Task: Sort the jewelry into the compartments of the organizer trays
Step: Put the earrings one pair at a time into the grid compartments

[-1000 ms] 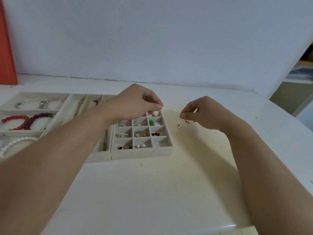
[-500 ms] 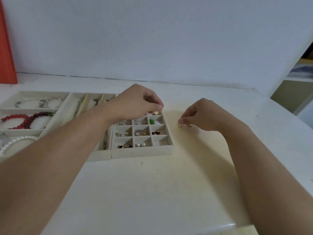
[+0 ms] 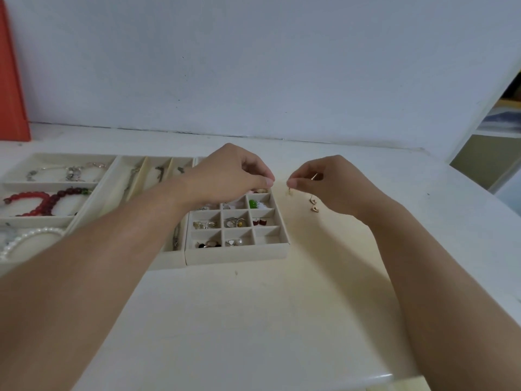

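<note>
The small grid tray (image 3: 236, 255) sits mid-table and holds earrings and rings in several cells; its front right cell (image 3: 267, 235) is bare. My left hand (image 3: 231, 176) hovers over the tray's back rows with fingers curled and thumb pointing right; I see nothing in its fingertips. My right hand (image 3: 327, 184) is just right of the tray and pinches a small gold earring (image 3: 289, 192) that dangles from thumb and forefinger. A thin gold pin (image 3: 314, 176) sticks out of the same hand. Another gold earring (image 3: 314, 206) lies on the table under that hand.
A tray with long narrow compartments (image 3: 146, 176) adjoins the grid tray on the left. Further left, a wide tray (image 3: 56, 158) holds a silver bracelet (image 3: 70, 172), a red bead bracelet (image 3: 42, 199) and a pearl strand (image 3: 28, 239). An orange panel (image 3: 11, 80) stands back left.
My right hand went down to the earrings on the table, then rose and moved left with one earring hanging from its fingertips. The left hand stayed over the grid tray.
</note>
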